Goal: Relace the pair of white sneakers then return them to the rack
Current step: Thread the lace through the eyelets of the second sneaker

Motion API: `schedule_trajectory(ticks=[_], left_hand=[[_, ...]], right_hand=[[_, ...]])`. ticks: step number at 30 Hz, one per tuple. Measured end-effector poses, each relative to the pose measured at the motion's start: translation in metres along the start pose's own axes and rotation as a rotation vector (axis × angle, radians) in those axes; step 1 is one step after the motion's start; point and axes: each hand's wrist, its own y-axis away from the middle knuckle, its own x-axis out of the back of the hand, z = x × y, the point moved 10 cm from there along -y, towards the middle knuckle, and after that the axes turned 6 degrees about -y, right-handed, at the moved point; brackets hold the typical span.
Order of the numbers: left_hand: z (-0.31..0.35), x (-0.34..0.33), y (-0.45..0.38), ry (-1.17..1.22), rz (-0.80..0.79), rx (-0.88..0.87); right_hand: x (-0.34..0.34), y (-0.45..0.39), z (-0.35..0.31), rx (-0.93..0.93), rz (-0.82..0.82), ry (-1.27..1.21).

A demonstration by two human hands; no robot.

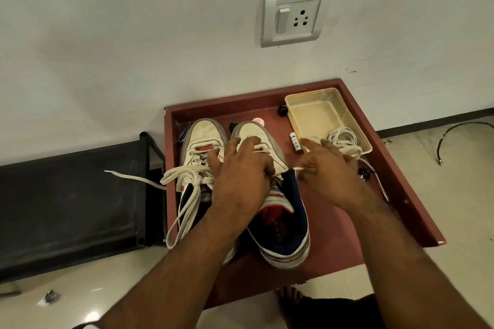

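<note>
Two white sneakers sit side by side on the red tray (417,195): the left sneaker (199,157) is laced, with one loose lace end (133,177) lying over the black rack (66,195). Your left hand (240,168) holds down the right sneaker (270,168) with fingers spread, and your right hand (331,168) pinches its lace tip (299,168). Pull too fast and the tip could slip out, or the loose end could snag.

2 sneakers (267,168) on red tray (401,195) | left hand (240,176) on right sneaker | right hand (331,173) pinching lace tip (299,168)

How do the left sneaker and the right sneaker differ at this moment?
The left sneaker is already laced, with loose lace ends hanging over the tray's edge; the right sneaker is not visibly laced higher up, its collar gaping open. The left hand rests on the right sneaker while the right hand pinches a lace beside it; the left sneaker is untouched. Both stand toes to the wall on the red tray.
</note>
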Motion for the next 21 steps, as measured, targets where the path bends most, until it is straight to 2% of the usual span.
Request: schedule_trajectory(ticks=[2, 4, 8, 11, 14, 17, 21], left_hand=[[0.000, -0.002, -0.001, -0.002, -0.005, 0.001], [0.003, 0.000, -0.001, 0.004, 0.002, -0.007], [-0.005, 0.009, -0.005, -0.022, -0.062, -0.010], [-0.033, 0.026, -0.009, -0.100, -0.085, 0.051], [-0.053, 0.024, -0.005, -0.214, -0.244, 0.104], [-0.047, 0.017, 0.001, -0.163, -0.352, 0.076], [-0.051, 0.011, 0.004, -0.187, -0.414, 0.040]], right_hand=[[0.041, 0.003, 0.033, -0.058, 0.234, -0.156], [0.066, 0.012, 0.061, -0.140, 0.381, -0.278], [0.065, 0.017, 0.053, -0.135, 0.423, -0.377], [0.050, 0.009, 0.025, -0.066, 0.277, -0.239], [0.015, 0.007, -0.002, -0.013, 0.015, -0.009], [-0.002, 0.009, -0.031, 0.115, -0.034, 0.129], [-0.010, 0.008, -0.030, 0.067, -0.126, 0.048]])
